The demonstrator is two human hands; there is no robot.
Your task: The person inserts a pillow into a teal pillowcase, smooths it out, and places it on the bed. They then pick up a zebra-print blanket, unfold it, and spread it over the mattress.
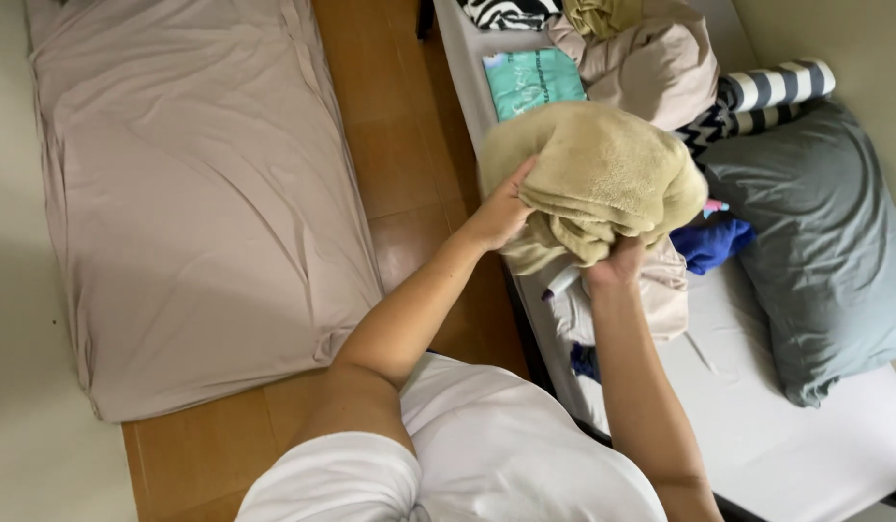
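Folded tan fleece blanket [602,179], long axis across the bed [757,425], grasped by left hand [501,215] and right hand [617,263]; wooden floor [390,164] beside bed.

One flat teal packet [533,81] is seen on the bed [757,425], near its top end and close to the edge that faces the wooden floor. It is roughly rectangular, with pale markings printed across its glossy face. Its right side is overlapped by a beige bundle of cloth, and its lower edge is hidden behind a tan blanket. No signs or screens are shown.
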